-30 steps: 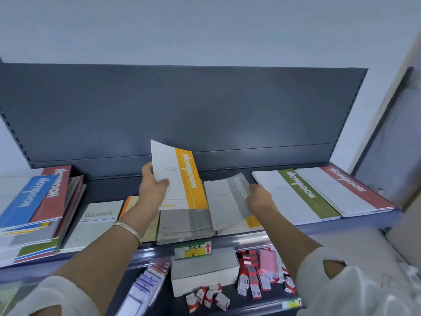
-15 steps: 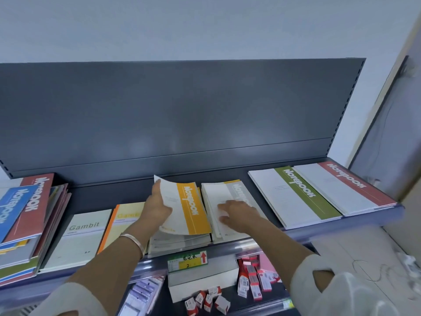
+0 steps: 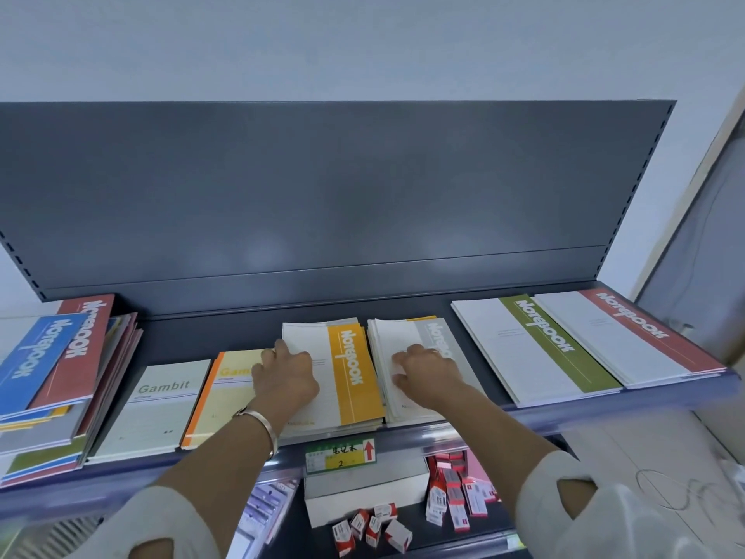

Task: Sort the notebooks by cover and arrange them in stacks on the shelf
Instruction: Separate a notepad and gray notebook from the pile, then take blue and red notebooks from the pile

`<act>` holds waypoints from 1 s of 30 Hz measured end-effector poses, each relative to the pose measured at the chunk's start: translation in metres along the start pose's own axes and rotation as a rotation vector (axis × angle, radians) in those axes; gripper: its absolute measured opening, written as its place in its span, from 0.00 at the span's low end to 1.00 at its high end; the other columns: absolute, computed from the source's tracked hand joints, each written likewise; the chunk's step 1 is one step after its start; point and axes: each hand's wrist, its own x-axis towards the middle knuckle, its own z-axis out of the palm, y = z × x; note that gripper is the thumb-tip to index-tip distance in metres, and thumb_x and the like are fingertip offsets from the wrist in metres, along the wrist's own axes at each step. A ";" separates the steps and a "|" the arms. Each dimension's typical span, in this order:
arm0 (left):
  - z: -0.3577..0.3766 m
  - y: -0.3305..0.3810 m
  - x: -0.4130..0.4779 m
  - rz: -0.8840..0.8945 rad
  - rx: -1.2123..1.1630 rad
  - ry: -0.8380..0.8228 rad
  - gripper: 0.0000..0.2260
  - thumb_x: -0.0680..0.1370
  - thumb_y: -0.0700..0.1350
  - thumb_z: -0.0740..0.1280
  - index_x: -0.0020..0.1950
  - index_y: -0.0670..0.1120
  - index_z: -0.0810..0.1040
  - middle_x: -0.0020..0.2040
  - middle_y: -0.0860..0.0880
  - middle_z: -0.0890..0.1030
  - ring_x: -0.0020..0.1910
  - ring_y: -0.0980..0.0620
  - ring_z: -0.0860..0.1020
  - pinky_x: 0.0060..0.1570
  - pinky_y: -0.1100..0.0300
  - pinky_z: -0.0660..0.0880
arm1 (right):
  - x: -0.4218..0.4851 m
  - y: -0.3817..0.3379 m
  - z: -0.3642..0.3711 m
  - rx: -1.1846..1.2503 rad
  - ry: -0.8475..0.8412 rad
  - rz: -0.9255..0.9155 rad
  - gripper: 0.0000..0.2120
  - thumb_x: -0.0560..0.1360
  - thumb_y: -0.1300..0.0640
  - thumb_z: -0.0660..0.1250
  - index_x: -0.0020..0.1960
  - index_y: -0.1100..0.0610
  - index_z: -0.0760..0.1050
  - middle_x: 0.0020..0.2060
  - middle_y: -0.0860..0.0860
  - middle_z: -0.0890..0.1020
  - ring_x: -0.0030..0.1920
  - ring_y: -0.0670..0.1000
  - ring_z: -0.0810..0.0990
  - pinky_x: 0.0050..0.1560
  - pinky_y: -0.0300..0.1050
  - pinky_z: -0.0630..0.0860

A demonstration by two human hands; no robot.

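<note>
Pressing flat, grasping nothing: left hand (image 3: 286, 377) on yellow notebook (image 3: 354, 373), right hand (image 3: 427, 373) on grey notebook (image 3: 403, 336), mid dark shelf (image 3: 225, 332); pale wall (image 3: 363, 46) above shelf.

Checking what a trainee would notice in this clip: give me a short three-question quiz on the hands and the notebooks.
1. True or false: the left hand rests on the yellow-band notebook.
2. Which stack does the right hand press on? A green-band; B grey-band; C blue-band.
3. Fill in: the small notebooks left of the left hand read "____".
Key: 1 true; 2 B; 3 Gambit.
</note>
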 end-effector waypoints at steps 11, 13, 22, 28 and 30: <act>-0.032 -0.062 -0.015 0.128 0.054 0.242 0.15 0.77 0.46 0.60 0.65 0.52 0.71 0.63 0.51 0.74 0.64 0.47 0.68 0.61 0.53 0.64 | 0.020 -0.077 -0.024 0.052 0.270 -0.191 0.16 0.81 0.52 0.54 0.66 0.53 0.71 0.63 0.54 0.74 0.64 0.57 0.71 0.61 0.51 0.69; -0.039 -0.084 -0.014 0.104 0.044 0.264 0.14 0.78 0.47 0.60 0.63 0.52 0.72 0.61 0.51 0.75 0.63 0.47 0.69 0.60 0.54 0.64 | 0.025 -0.099 -0.031 0.052 0.281 -0.231 0.16 0.81 0.52 0.54 0.66 0.52 0.70 0.62 0.53 0.74 0.64 0.57 0.71 0.61 0.51 0.68; -0.081 -0.232 -0.012 -0.013 0.044 0.386 0.15 0.79 0.49 0.58 0.65 0.52 0.71 0.66 0.49 0.73 0.66 0.45 0.69 0.63 0.52 0.65 | 0.063 -0.255 -0.050 0.143 0.287 -0.387 0.14 0.80 0.52 0.57 0.63 0.52 0.73 0.58 0.53 0.76 0.61 0.58 0.72 0.59 0.49 0.71; -0.089 -0.348 0.003 -0.194 0.009 0.242 0.17 0.79 0.53 0.60 0.67 0.52 0.68 0.67 0.48 0.71 0.66 0.45 0.67 0.64 0.52 0.65 | 0.080 -0.358 -0.056 0.220 0.195 -0.480 0.16 0.80 0.54 0.58 0.66 0.54 0.71 0.61 0.55 0.76 0.62 0.59 0.73 0.59 0.52 0.74; -0.084 -0.373 0.010 -0.234 -0.038 0.184 0.20 0.78 0.57 0.61 0.68 0.53 0.67 0.68 0.47 0.70 0.67 0.44 0.66 0.64 0.51 0.65 | 0.087 -0.380 -0.052 0.234 0.137 -0.472 0.16 0.80 0.54 0.58 0.66 0.55 0.71 0.61 0.56 0.75 0.61 0.58 0.74 0.58 0.51 0.75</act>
